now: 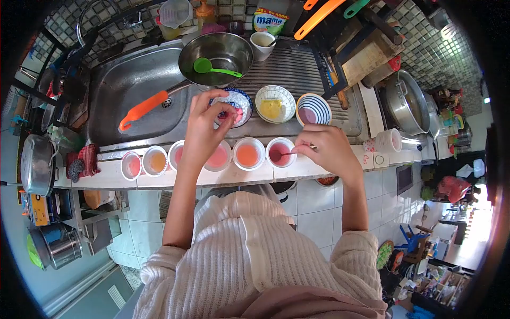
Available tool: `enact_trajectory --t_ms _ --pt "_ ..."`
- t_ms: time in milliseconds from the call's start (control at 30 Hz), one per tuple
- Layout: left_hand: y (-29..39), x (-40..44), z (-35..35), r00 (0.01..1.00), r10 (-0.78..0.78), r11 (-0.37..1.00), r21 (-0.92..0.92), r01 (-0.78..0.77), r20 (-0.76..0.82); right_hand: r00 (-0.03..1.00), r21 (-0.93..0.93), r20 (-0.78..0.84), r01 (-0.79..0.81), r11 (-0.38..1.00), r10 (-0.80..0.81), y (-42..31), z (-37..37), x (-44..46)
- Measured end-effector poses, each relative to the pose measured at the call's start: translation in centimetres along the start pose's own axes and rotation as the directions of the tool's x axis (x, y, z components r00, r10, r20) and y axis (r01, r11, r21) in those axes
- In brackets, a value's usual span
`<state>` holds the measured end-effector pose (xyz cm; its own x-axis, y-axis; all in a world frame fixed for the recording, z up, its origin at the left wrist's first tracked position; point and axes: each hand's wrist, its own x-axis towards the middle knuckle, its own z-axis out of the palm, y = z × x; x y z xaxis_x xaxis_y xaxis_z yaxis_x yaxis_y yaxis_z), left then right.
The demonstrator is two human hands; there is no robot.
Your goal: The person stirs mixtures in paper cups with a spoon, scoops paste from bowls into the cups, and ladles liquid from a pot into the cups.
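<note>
My left hand point(210, 117) is over a blue-patterned bowl point(245, 99) with pink pieces in it, its thumb and fingertips pinched on a small pink piece point(238, 115). My right hand point(323, 148) grips a thin spoon whose tip dips into the red liquid of the rightmost filled cup point(280, 153). Left of that cup stands one with orange liquid point(247, 154), then several more with pink or yellow contents, partly behind my left forearm. A white bowl with yellow contents point(272, 109) and a blue-striped bowl point(314, 110) sit beyond the cups.
A steel pan point(215, 53) holding a green ladle point(215, 69) stands by the sink point(133, 90), its orange handle point(142, 109) reaching over the basin. Stacked cups point(389, 141) lie on the counter at right, near a large pot point(409, 103). A white cup point(262, 48) stands behind.
</note>
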<state>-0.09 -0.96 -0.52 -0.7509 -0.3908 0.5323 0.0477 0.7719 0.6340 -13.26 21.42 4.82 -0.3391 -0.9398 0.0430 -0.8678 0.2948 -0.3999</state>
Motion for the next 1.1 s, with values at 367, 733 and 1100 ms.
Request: enact_trajectory --t_ms 367,733,1100 --pt "0.1 0.0 0.1 1.000 -0.008 1.000 -0.004 0.008 0.003 0.998 -0.047 -0.052 0.024 0.999 -0.027 -0.6 -0.3 -0.3" --pt "0.2 0.1 0.4 1.000 0.011 1.000 -0.007 -0.011 -0.002 0.990 -0.077 -0.126 0.051 0.996 -0.061 -0.5 0.1 -0.3" --pt "0.2 0.1 0.5 1.000 -0.005 1.000 -0.028 0.005 -0.005 0.977 -0.073 -0.197 0.072 0.995 -0.085 -0.3 0.3 -0.1"
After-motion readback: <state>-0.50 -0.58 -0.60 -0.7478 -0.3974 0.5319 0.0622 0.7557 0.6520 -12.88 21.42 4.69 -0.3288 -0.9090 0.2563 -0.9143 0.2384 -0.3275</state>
